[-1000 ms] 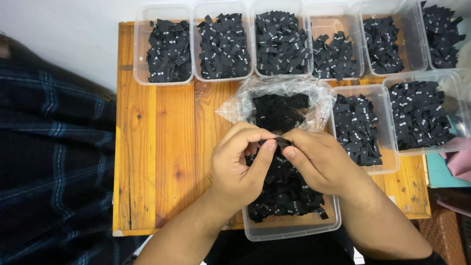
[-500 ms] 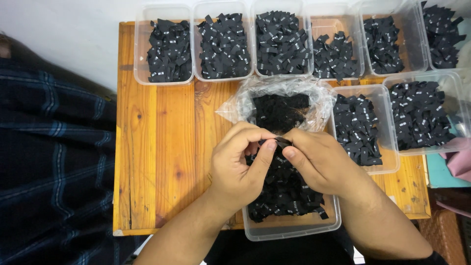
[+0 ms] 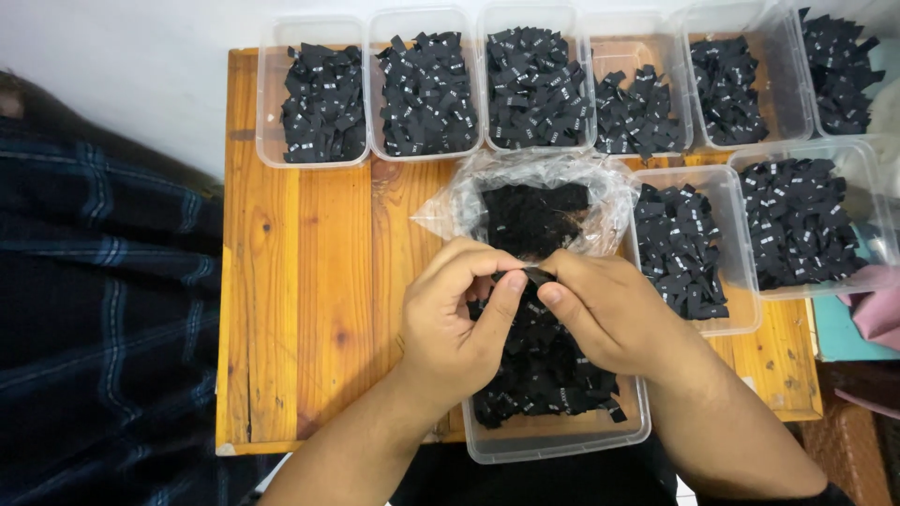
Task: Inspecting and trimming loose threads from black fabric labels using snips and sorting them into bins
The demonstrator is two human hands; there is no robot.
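My left hand (image 3: 455,323) and my right hand (image 3: 614,314) meet over a clear plastic tub (image 3: 553,440) full of small black fabric labels (image 3: 548,375). Both hands pinch one small black label (image 3: 534,275) between thumbs and forefingers. Just beyond the hands lies an open clear plastic bag (image 3: 572,183) holding a dark mass of more labels. The tub sits at the near edge of a wooden table (image 3: 309,281).
Several clear tubs of black labels line the table's far edge (image 3: 323,108) (image 3: 427,89) (image 3: 536,84), with two more at the right (image 3: 689,248) (image 3: 806,225). A dark plaid cloth (image 3: 94,309) lies left of the table. Pink fabric (image 3: 877,309) shows at the right edge.
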